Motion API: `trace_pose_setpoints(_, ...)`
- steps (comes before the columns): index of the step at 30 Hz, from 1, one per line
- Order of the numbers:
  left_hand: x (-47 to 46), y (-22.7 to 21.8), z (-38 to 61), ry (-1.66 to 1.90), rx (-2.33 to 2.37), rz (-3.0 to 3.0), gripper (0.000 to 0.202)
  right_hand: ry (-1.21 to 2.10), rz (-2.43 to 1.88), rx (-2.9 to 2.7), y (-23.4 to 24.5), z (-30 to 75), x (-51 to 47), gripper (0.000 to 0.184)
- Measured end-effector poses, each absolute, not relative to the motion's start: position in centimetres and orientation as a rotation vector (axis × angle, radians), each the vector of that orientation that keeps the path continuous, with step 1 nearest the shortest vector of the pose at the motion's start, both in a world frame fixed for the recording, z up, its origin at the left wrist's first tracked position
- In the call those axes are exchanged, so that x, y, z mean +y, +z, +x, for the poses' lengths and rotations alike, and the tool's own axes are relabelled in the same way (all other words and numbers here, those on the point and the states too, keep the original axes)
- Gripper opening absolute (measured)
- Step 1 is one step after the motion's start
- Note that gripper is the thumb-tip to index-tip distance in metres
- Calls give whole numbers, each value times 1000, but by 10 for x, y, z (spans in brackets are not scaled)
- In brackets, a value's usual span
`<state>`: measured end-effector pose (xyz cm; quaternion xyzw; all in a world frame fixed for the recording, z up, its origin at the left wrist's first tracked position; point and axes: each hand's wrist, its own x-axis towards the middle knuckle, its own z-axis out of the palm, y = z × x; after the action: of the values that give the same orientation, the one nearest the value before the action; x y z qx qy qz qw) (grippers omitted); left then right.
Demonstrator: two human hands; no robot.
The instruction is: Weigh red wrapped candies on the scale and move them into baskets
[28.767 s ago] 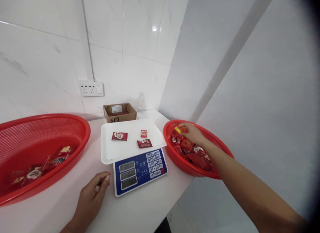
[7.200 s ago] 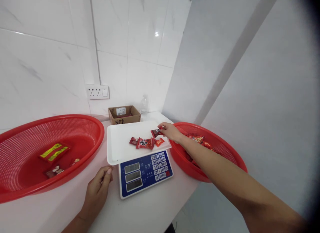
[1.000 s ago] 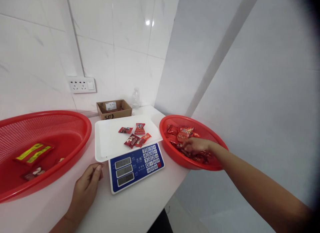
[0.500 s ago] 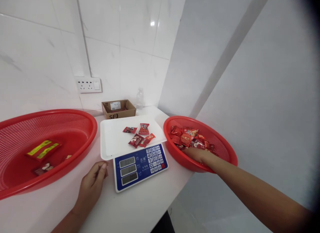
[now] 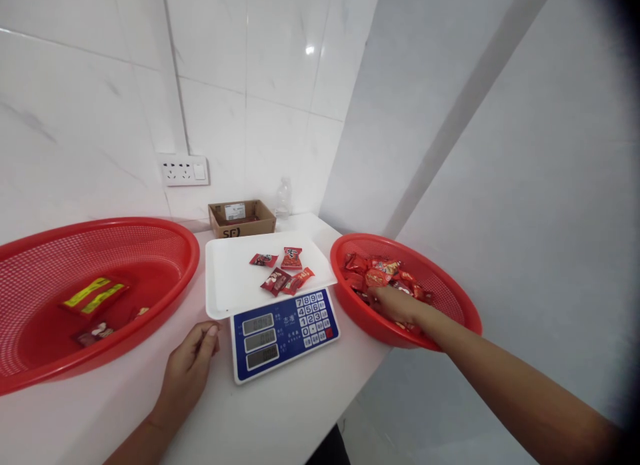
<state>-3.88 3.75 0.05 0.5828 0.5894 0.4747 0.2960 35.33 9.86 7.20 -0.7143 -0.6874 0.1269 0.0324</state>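
Note:
My right hand (image 5: pixel 393 304) reaches into the right red basket (image 5: pixel 463 312), fingers bent down among small red snack packets (image 5: pixel 383 270). Its fingertips are partly hidden, so what they pinch cannot be made out. My left hand (image 5: pixel 193 358) rests on the table with curled fingers, thumb on top, left of the blue-faced scale (image 5: pixel 287 332); nothing shows in it. On the scale's white tray (image 5: pixel 230 272) lie several small packets: a bright red one (image 5: pixel 291 258), a red one behind at left (image 5: pixel 263 260), a dark red one (image 5: pixel 275 281) and an orange-red one (image 5: pixel 299 280).
A larger red basket (image 5: pixel 173 268) at the left holds a red packet with yellow strips (image 5: pixel 95 295) and a dark red packet (image 5: pixel 95 334). Behind the scale stand an open cardboard box (image 5: pixel 243 218) and a clear bottle (image 5: pixel 283 197). Walls bound the table behind and right.
My right hand has lifted slightly in the basket, showing more of its bent fingers. My left hand stays beside the scale, and the whole view has shifted a little.

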Motion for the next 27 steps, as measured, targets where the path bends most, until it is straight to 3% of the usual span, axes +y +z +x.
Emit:
trace_pose_setpoints(7,39,0,-37,1262,1570,1547,35,135,-2039,-1926,106,341,115,14)
trace_pose_setpoints(13,39,-1,-39,1267,1566,1531,36,447,-1615,-1712,116,300,138,15)
trace_pose_setpoints(18,37,3,-37,1268,1574,1520,37,636,-1557,-1826,107,265,151,30)
trace_pose_setpoints(21,37,5,-36,1258,1565,1545,36,645,-1538,-1952,103,250,148,29)
trace_pose_setpoints(27,37,4,-37,1240,1562,1540,36,374,-1494,-2421,103,236,130,26)
